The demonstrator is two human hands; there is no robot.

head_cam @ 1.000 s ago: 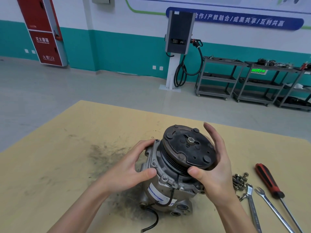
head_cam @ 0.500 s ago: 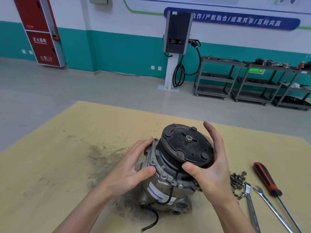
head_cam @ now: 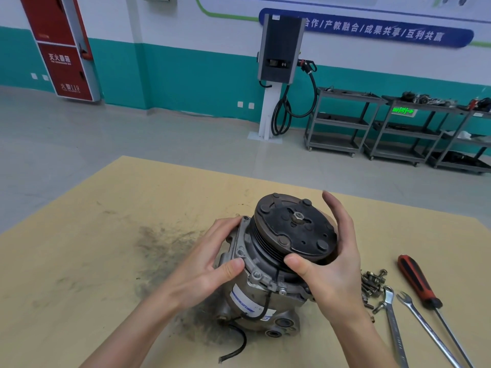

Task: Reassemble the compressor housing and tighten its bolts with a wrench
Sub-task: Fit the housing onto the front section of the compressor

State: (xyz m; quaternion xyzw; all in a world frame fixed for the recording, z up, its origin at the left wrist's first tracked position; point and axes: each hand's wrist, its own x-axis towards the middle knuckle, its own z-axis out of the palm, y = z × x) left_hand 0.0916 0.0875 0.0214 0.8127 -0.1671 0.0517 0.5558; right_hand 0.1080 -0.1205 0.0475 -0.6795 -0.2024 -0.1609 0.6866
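Grey compressor (head_cam: 268, 264) gripped by 2 hands' curled fingers (head_cam: 225, 232); 2 wrenches (head_cam: 414, 322), 1 screwdriver (head_cam: 417, 282).

Bright, even indoor light with soft shadows; sharp focus, and wide-angle bending toward the edges.

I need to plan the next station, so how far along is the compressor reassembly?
Early. The front section with the black clutch pulley sits on the silver compressor body. The left hand holds the front flange and the right hand grips the pulley rim, apparently seating it. Left: the loose bolts lie on the tan table, and both steel wrenches lie untouched.
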